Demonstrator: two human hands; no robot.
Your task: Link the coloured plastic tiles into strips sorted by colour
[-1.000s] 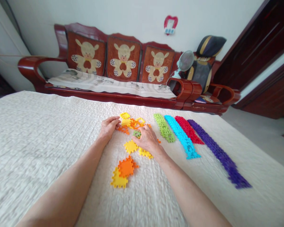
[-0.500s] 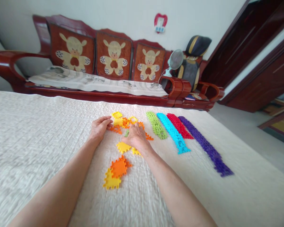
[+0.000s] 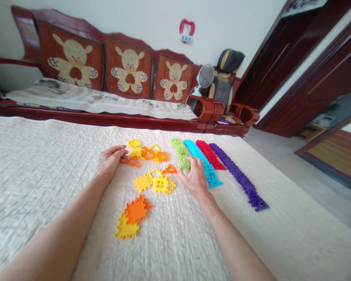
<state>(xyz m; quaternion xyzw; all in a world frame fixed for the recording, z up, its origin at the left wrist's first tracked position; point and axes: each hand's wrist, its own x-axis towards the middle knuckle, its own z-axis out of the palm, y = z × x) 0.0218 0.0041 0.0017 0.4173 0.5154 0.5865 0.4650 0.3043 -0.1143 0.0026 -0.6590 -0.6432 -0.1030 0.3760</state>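
On the pale cloth (image 3: 90, 249), right of the loose yellow and orange pieces, the right hand (image 3: 195, 179) was at the near end of the green strip (image 3: 178, 148). Thumb and fingers stood apart with green between them; whether they pinched a piece or just bordered it, cannot tell. Orange triangle (image 3: 169, 169) lay right by the thumb tip. Left hand (image 3: 109, 160) was at the orange openwork piece (image 3: 132, 161), fingers bent close together; actual hold unclear, cannot tell.

Strips ran side by side: green, cyan strip (image 3: 201, 158), red strip (image 3: 211, 155), purple strip (image 3: 241, 177) outermost. The right hand partly covered the cyan one, contact unclear. Yellow window tile (image 3: 160, 184) lay just beside the solid yellow tile (image 3: 142, 182); nearer the wearer, the orange square (image 3: 136, 210) overlapped a lower yellow tile (image 3: 125, 229).

Handling, as judged: toothed edges looked likely to snag, so low, light fingertips on flat faces suited the green end best. Straight-down contact seemed safer than a sideways drag, which could have skewed the cyan neighbor. Thumb clearance from the triangle mattered too. Left fingers needed little pressure, as the overlapped pieces nearby could have slid.
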